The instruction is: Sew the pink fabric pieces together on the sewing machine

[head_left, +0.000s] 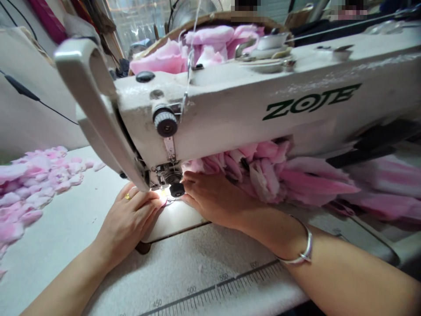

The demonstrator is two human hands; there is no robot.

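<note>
Pink fabric strip [161,200] lies at presser foot [173,177] of ZOTE sewing machine [250,105]. L hand [126,219] flat, grip open, fingertips on strip. R hand [212,197] open too, fingers just beside foot, silver bangle [296,250] on wrist. Pink fabric bunch [259,171] sits under machine arm, R of foot; loose pink fluff [36,184] on tabletop [62,237] to my L.
</note>
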